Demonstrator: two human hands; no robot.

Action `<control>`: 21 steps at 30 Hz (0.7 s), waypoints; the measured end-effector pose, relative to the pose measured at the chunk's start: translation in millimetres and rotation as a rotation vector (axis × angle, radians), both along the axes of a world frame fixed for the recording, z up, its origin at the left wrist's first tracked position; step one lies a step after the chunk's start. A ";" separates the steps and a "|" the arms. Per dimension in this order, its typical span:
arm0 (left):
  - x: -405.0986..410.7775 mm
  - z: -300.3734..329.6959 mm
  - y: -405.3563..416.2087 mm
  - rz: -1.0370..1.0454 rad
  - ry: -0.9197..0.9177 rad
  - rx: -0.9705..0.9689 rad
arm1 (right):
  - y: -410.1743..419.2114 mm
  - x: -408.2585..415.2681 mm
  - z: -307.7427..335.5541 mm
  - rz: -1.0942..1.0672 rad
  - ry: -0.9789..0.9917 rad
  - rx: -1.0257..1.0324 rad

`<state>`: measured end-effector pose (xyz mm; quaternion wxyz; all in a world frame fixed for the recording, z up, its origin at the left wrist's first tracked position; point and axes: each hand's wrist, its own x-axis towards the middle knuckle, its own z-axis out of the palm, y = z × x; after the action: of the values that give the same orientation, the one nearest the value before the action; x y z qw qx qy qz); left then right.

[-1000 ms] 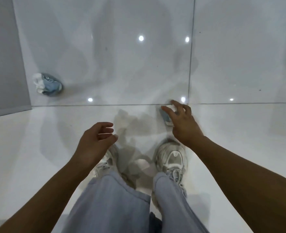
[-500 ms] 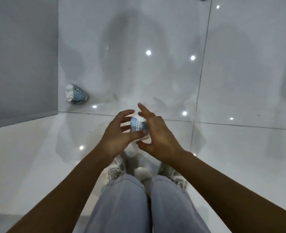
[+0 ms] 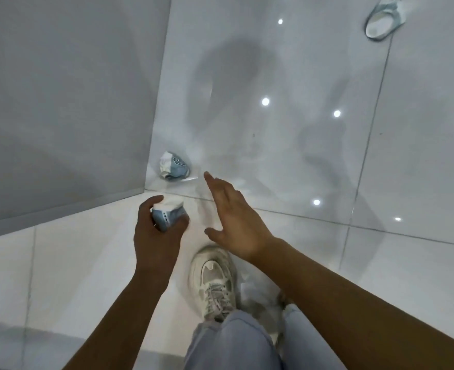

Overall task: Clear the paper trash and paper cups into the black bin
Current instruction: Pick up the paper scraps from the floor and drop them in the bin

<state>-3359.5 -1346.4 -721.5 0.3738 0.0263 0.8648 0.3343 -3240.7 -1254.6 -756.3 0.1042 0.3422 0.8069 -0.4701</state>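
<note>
My left hand [image 3: 156, 233] is closed around a crushed blue-and-white paper cup [image 3: 167, 213], held above the floor. To its right my right hand [image 3: 234, 217] is empty, fingers spread and pointing up-left. A second crumpled blue-and-white paper cup [image 3: 173, 169] lies on the glossy floor by the wall's corner, just beyond the fingertips of my right hand. A third paper cup [image 3: 382, 21] lies on its side at the top right edge. The black bin is not in view.
A grey wall [image 3: 60, 102] fills the left side, its base running diagonally to a corner near the floor cup. Glossy white floor tiles [image 3: 300, 142] reflect ceiling lights. My white sneaker [image 3: 212, 279] and jeans are at the bottom centre.
The cup picked up by my right hand passed into my left hand. My right hand let go and opened. The view shifted toward the wall, bringing the floor cup closer.
</note>
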 end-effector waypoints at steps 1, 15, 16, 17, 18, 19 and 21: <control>-8.0 -6.7 -3.3 0.018 0.037 -0.016 | 1.8 -11.2 -11.5 0.015 -0.014 0.028; -56.7 -79.2 -32.3 -0.129 0.158 -0.080 | -1.7 -120.9 -121.0 0.224 -0.020 0.348; -55.3 -79.4 -31.6 -0.126 0.152 -0.080 | -2.1 -113.9 -120.7 0.197 -0.006 0.326; -53.0 -78.3 -29.7 -0.126 0.145 -0.080 | -1.9 -106.1 -118.5 0.159 0.002 0.294; -49.7 -75.4 -27.0 -0.134 0.137 -0.082 | -0.9 -96.7 -114.1 0.112 0.002 0.260; -45.5 -70.3 -23.0 -0.146 0.127 -0.083 | 1.1 -86.5 -106.8 0.064 -0.007 0.232; -34.4 -51.8 -11.7 -0.175 0.101 -0.077 | 7.0 -62.8 -84.0 -0.022 -0.048 0.214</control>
<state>-3393.8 -1358.0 -773.4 0.3584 0.1040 0.8891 0.2650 -3303.5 -1247.6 -840.2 0.0813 0.3714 0.8460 -0.3739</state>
